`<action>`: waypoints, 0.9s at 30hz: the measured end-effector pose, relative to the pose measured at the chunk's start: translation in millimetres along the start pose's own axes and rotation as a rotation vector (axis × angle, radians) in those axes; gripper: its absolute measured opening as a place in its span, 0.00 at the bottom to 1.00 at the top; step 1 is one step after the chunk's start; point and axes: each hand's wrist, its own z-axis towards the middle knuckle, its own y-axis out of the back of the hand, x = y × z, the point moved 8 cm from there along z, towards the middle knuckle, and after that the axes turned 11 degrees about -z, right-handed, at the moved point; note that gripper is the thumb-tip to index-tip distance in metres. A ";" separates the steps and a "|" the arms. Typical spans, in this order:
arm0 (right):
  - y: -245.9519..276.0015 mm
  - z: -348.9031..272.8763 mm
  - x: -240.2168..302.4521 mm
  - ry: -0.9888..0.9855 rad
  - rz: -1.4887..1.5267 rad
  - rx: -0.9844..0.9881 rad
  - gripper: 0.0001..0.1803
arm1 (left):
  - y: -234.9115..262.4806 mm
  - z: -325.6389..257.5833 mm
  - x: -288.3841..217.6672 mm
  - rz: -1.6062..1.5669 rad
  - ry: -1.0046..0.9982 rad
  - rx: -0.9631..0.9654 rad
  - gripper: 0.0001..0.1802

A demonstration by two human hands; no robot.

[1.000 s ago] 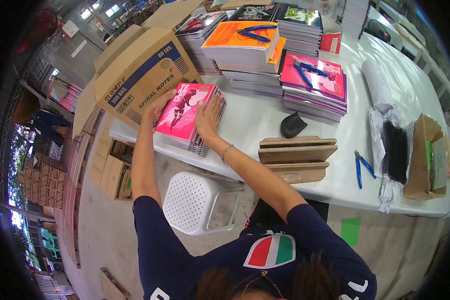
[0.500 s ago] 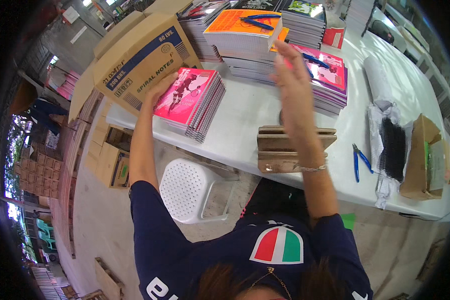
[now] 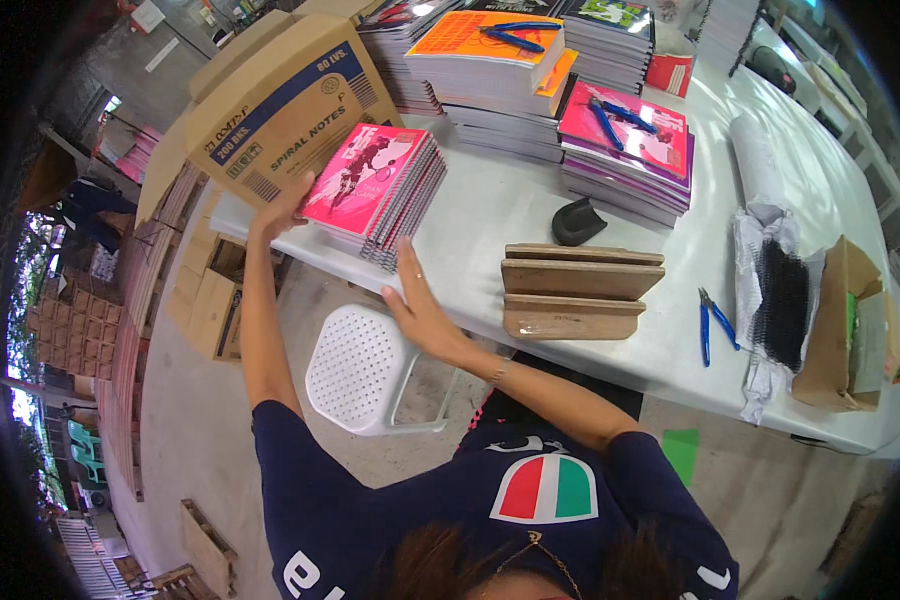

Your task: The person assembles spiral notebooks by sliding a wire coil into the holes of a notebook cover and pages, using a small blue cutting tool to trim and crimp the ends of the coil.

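Observation:
A stack of pink-covered spiral notebooks (image 3: 365, 185) stands near the left end of the table, its coil edges facing right. My left hand (image 3: 288, 207) is at the stack's left side, beside the cardboard box, fingers stretched out with the thumb apart. By the stack's near right corner, my right hand (image 3: 425, 315) reaches across with straight fingers, the tips against or very close to the coils. Neither hand is wrapped around anything. A slotted wooden rack (image 3: 575, 300) stands to the right of my right hand.
A large cardboard box (image 3: 285, 120) leans behind the stack. Farther back are an orange-covered pile (image 3: 480, 50) and a pink-topped pile (image 3: 625, 135), each with blue cutters on top. More blue cutters (image 3: 715, 325) lie at right. A white stool (image 3: 360, 370) stands below the table edge.
My right hand has swung left and down from above the wooden rack to the notebook stack. My left hand has slid off the stack's top edge to its left side.

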 end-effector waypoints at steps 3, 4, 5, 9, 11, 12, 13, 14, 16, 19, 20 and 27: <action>-24.4 9.8 -8.7 0.030 -0.019 -0.104 0.39 | -17.7 -12.5 -0.5 -0.075 -0.026 0.150 0.36; -31.1 11.6 -5.7 0.025 -0.021 -0.112 0.38 | -12.7 -16.9 3.8 -0.114 -0.026 0.140 0.36; -36.9 11.5 -1.7 0.019 -0.024 -0.116 0.38 | -3.3 -17.4 12.5 -0.128 -0.025 0.143 0.35; -38.6 13.8 -6.1 0.004 -0.088 -0.122 0.39 | -8.0 -16.1 15.6 -0.157 -0.051 0.146 0.33; -37.0 13.3 -5.2 0.011 -0.101 -0.115 0.39 | -9.9 -17.8 16.3 -0.149 -0.062 0.118 0.32; -35.9 12.9 -4.0 0.016 -0.129 -0.118 0.40 | -11.7 -17.4 15.1 -0.143 -0.063 0.110 0.32; -35.3 12.9 0.0 0.024 -0.156 -0.119 0.40 | -10.2 -17.7 15.9 -0.137 -0.064 0.099 0.31; -34.4 12.6 3.8 0.032 -0.182 -0.121 0.41 | -9.5 -18.7 17.2 -0.133 -0.062 0.103 0.31; -35.9 11.9 8.1 0.016 -0.233 -0.075 0.42 | -7.5 -20.2 18.5 -0.124 -0.059 0.111 0.31; -34.8 13.7 11.7 0.022 -0.307 -0.042 0.43 | -8.3 -19.1 16.8 -0.131 -0.063 0.119 0.31; -33.5 14.9 10.6 0.028 -0.333 -0.040 0.43 | -10.2 -17.5 14.0 -0.127 -0.069 0.123 0.31; 39.5 1.2 36.3 0.017 -0.211 0.092 0.46 | -5.0 -14.1 24.8 -0.134 -0.101 0.104 0.31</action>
